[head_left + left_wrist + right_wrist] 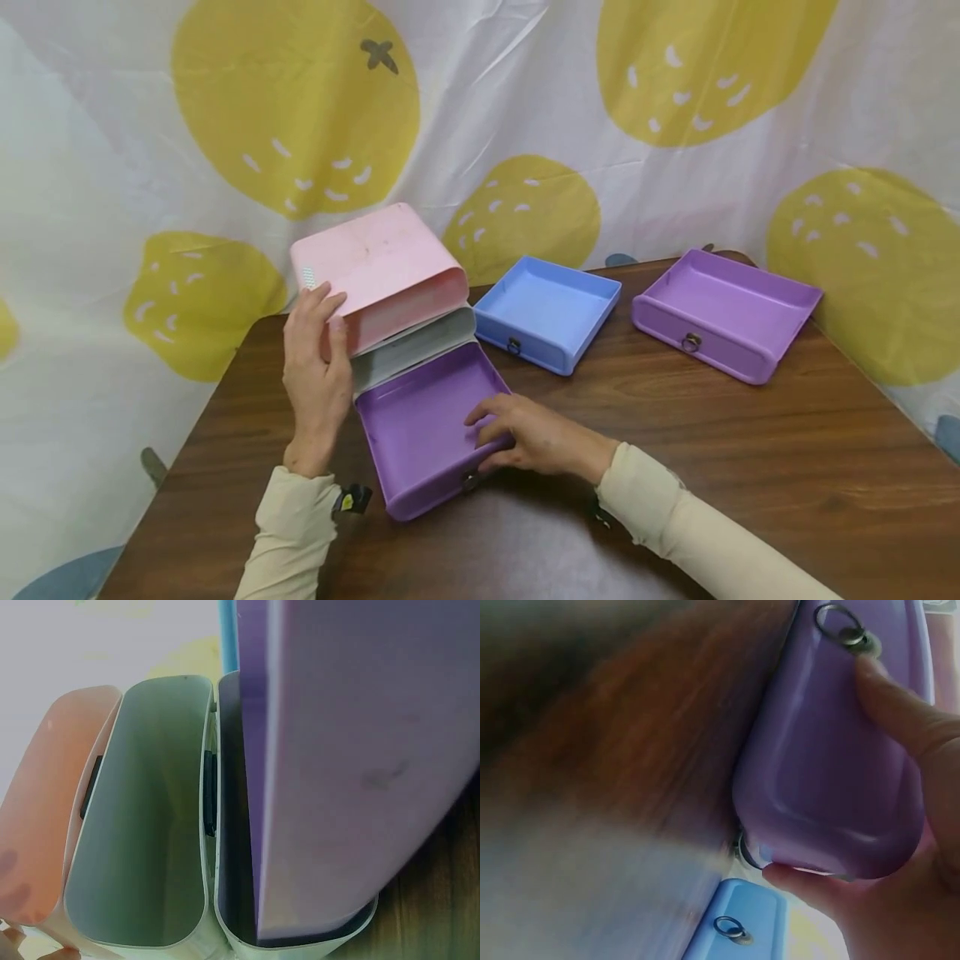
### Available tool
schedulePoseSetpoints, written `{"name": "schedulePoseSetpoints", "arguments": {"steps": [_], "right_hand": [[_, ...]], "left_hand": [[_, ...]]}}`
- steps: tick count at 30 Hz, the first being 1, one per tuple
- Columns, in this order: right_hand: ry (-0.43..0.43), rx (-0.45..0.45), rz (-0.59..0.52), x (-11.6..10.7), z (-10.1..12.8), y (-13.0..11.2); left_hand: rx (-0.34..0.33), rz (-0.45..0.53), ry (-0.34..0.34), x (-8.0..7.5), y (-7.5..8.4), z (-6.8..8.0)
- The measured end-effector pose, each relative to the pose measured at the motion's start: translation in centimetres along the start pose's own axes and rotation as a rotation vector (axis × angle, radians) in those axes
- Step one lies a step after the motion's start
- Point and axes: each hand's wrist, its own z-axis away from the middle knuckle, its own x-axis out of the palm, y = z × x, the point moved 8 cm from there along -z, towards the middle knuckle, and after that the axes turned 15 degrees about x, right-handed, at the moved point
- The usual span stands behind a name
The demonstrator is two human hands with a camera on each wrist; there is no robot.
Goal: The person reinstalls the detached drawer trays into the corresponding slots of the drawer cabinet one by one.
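A small drawer cabinet (382, 267) with a pink top shell and a grey middle slot stands tilted on the brown table (675, 467). My left hand (315, 367) rests flat against its left side, fingers fairly straight. A purple drawer (420, 417) sits partly inside the bottom slot. My right hand (517, 437) grips its front right corner, fingers curled over the rim. In the right wrist view my thumb (900, 712) presses the drawer front (825, 772) below its metal ring pull (838, 619). The left wrist view looks into the open slots (150, 810) beside the purple drawer (352, 765).
A blue drawer (547, 312) lies on the table behind my right hand; its front also shows in the right wrist view (739, 922). A second purple drawer (723, 312) lies at the far right. A lemon-print curtain (525, 125) hangs behind the table.
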Motion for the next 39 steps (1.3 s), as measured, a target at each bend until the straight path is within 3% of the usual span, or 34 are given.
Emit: {"name": "schedulePoseSetpoints", "arguments": {"steps": [4,12,17,32,39], "right_hand": [[0.054,0.032,0.006,-0.4,-0.4,0.6],[0.129,0.232,-0.084,-1.1,-1.6,2.2],[0.157,0.31,-0.14,-1.5,-2.1,2.9],[0.178,0.389,-0.225,-0.7,-1.3,4.3],[0.192,0.334,-0.236,-0.8,-2.0,4.1]], "left_hand": [[0.0,0.001,0.003,0.1,0.0,0.1],[0.004,-0.001,0.004,0.0,-0.2,-0.3],[0.01,0.006,-0.002,0.2,-0.2,-0.7],[0.0,0.023,-0.023,0.6,0.0,0.1],[-0.008,-0.001,-0.01,0.1,-0.3,0.1]]}}
